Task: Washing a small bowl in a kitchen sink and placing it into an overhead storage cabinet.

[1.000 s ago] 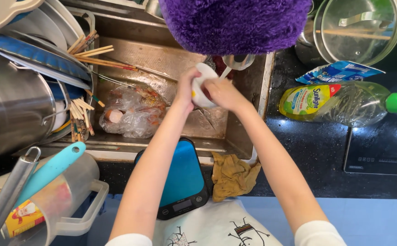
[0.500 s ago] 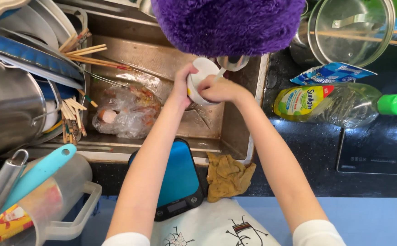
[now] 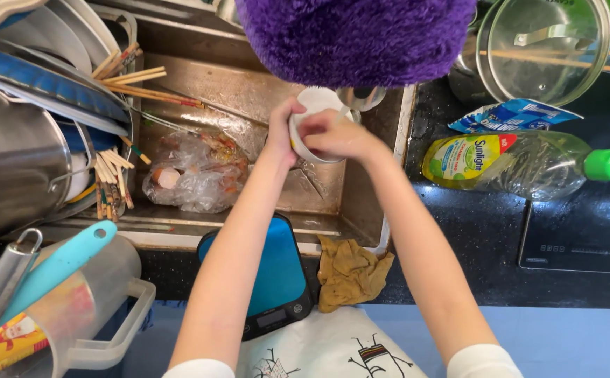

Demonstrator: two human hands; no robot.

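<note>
Over the steel sink [image 3: 249, 84] both my hands hold a small white bowl [image 3: 313, 102]. My left hand [image 3: 281, 133] grips its left rim. My right hand [image 3: 334, 136] lies across its front, fingers curled on it. A thin stream of water falls beside the bowl from a tap hidden under a purple fluffy thing [image 3: 357, 35] at the top. A clear plastic bag of food scraps [image 3: 196, 171] lies on the sink floor to the left of my hands.
Stacked plates, a steel pot [image 3: 11, 164] and chopsticks [image 3: 130, 77] crowd the left. A dish soap bottle with a green cap [image 3: 522, 162] lies on the black counter at right, behind it a glass lid [image 3: 543, 49]. A brown rag [image 3: 350, 269] and a blue kitchen scale [image 3: 270, 276] sit at the front edge.
My hands and the bowl have moved slightly up and away, toward the tap. My right hand has shifted across the bowl.
</note>
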